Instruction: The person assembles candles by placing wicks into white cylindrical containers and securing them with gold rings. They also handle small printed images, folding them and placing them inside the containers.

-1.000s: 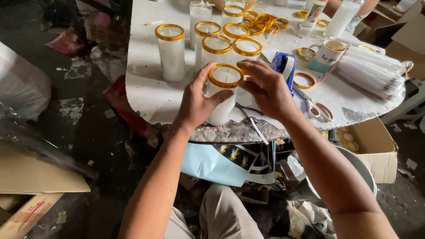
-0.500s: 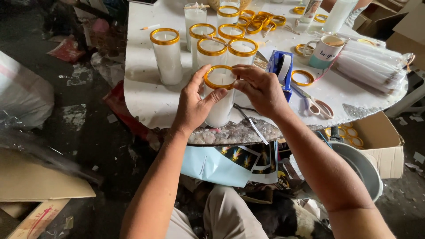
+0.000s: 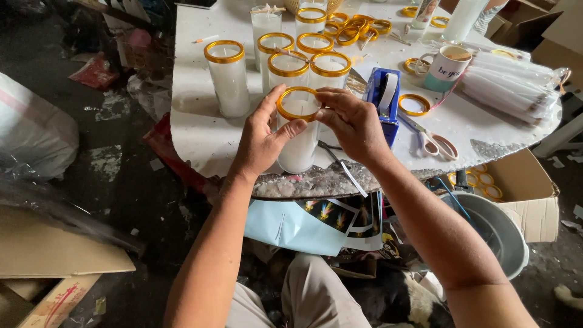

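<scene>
Bare forearms, no sleeves, no watch, no rings on the left hand (image 3: 261, 143) or right hand (image 3: 355, 124). Down below, light khaki trousers (image 3: 316, 297) over the knees.

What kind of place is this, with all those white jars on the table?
Probably a small candle-making workshop. Both hands, left hand and right hand, hold a gold-rimmed glass candle on a white table, with more finished candles, loose gold rings, and cardboard boxes on a littered floor.
</scene>
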